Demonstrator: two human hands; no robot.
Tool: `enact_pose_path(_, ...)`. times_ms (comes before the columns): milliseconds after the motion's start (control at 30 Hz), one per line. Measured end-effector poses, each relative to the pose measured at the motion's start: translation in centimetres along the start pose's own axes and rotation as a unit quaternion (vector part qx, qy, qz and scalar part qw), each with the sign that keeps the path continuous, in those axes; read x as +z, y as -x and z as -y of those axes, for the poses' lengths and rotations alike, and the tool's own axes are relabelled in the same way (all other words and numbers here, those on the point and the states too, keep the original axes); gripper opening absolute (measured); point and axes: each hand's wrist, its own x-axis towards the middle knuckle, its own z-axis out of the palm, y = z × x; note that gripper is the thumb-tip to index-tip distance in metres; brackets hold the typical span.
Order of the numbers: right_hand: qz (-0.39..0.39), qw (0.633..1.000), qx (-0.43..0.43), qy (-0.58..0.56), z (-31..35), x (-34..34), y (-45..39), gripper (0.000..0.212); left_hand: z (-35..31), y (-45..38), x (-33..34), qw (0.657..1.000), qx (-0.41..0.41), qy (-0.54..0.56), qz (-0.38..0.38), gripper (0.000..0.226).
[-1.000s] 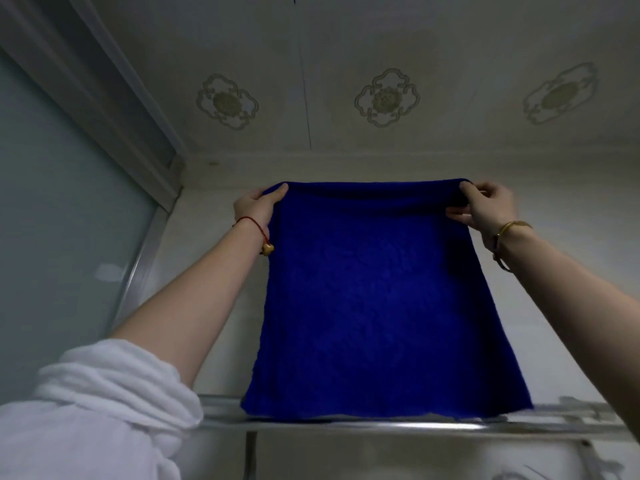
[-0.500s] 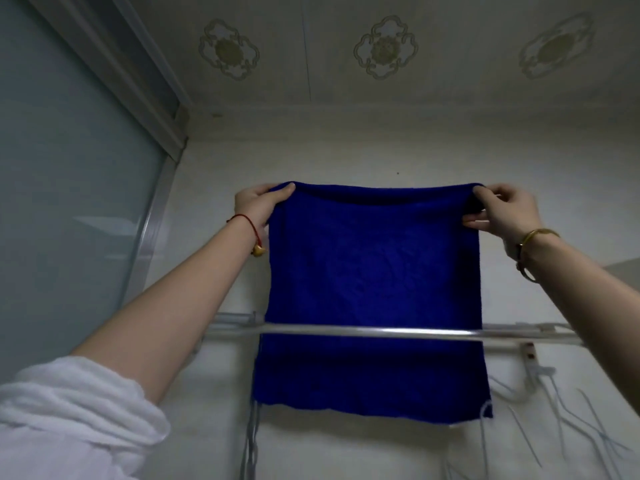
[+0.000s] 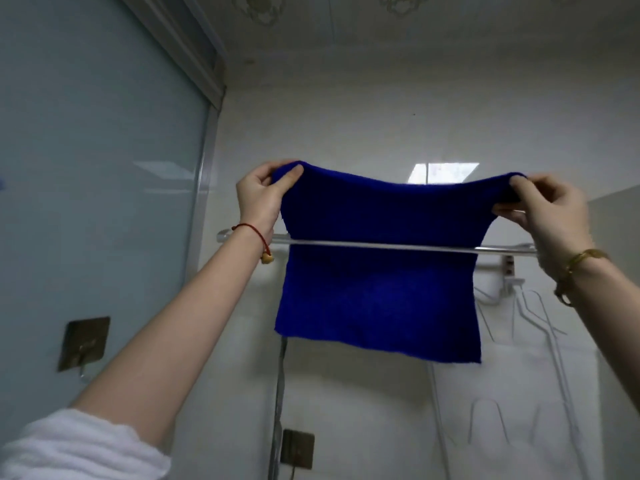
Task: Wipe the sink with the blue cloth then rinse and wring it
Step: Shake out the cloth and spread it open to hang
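Two hands, left hand (image 3: 259, 199) and right hand (image 3: 550, 216), each pinching unlabelled blue cloth (image 3: 377, 271) corners.

The blue cloth (image 3: 377, 271) at the centre of the frame is a deep, even royal blue with no print, darker along its sagging top edge. The rail (image 3: 381, 246) crossing it is shiny silver. A thin red cord bracelet (image 3: 254, 233) with a tan bead circles the wrist left of centre; a gold bracelet (image 3: 575, 268) circles the wrist at the right. The sleeve (image 3: 76, 448) in the lower left corner is white. The glass panel (image 3: 97, 161) on the left is pale grey-blue with a silver frame. The ceiling (image 3: 346, 26) along the top is off-white with faint beige flower medallions. The hook plate (image 3: 85, 342) at lower left is brown metallic. The hangers (image 3: 540, 323) at lower right are white.
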Motion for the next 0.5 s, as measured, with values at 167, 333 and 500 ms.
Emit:
enact_pose_path(167, 0.038, 0.999, 0.031, 0.005, -0.9, -2.3, 5.3, 0.009, 0.7, 5.6, -2.6, 0.997, -0.035, -0.053, 0.041, 0.016)
enact_pose_path(333, 0.065, 0.995, 0.065, 0.041, -3.3, -3.6, 9.4, 0.026, 2.7, 10.4, -5.0, 0.99, -0.057, -0.102, 0.075, 0.019)
enact_pose_path(500, 0.051, 0.989, 0.137, -0.019, -5.5, -3.8, 12.2, 0.029, 5.8, 13.5, -6.3, 0.979, -0.069, -0.186, 0.057, 0.017)
